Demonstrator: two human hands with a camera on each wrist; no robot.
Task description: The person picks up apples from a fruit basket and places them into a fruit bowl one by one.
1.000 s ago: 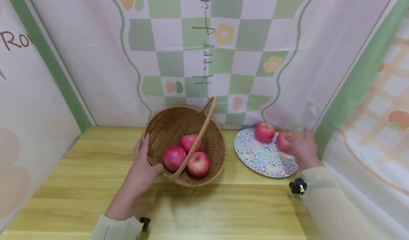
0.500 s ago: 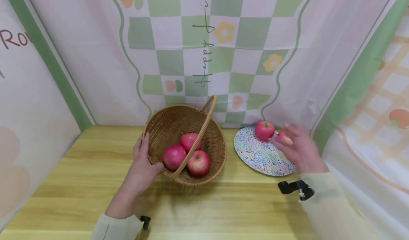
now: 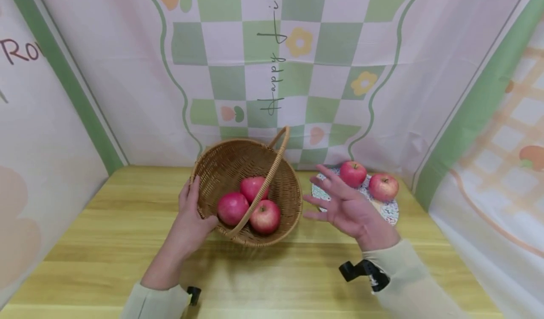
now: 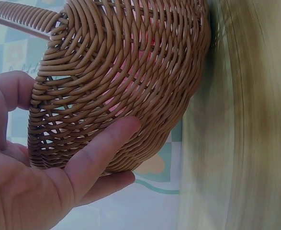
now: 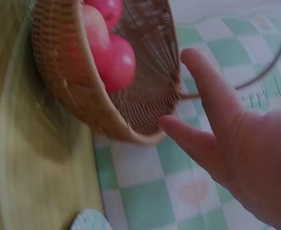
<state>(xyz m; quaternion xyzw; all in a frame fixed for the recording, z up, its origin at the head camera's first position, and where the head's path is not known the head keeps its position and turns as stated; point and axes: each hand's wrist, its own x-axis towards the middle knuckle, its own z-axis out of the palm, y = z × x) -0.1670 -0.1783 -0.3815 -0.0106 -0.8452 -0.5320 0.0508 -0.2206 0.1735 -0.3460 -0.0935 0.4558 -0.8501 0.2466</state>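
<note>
A woven wicker basket (image 3: 231, 161) leans with its mouth toward me, three red apples (image 3: 233, 209) inside and its handle (image 3: 278, 161) arching over them. My left hand (image 3: 189, 234) grips the basket's left rim; in the left wrist view its thumb hooks over the rim and its fingers lie along the outer weave. Between the basket and the patterned plate (image 3: 388, 213) hovers my right hand (image 3: 352, 210), fingers spread and holding nothing. Two more apples (image 3: 352, 173) rest on the plate, which the right hand partly hides. The right wrist view shows that hand near the basket's rim.
The wooden table (image 3: 263, 276) runs under the basket and plate. Behind them hangs a green-and-white checked cloth (image 3: 293, 80). White printed cloth (image 3: 488, 187) closes off the right side, and a similar panel (image 3: 46, 177) the left.
My right hand has left the right-hand apple on the plate and moved left toward the basket, spreading its fingers. That apple stays on the plate. The left hand and basket have not visibly moved.
</note>
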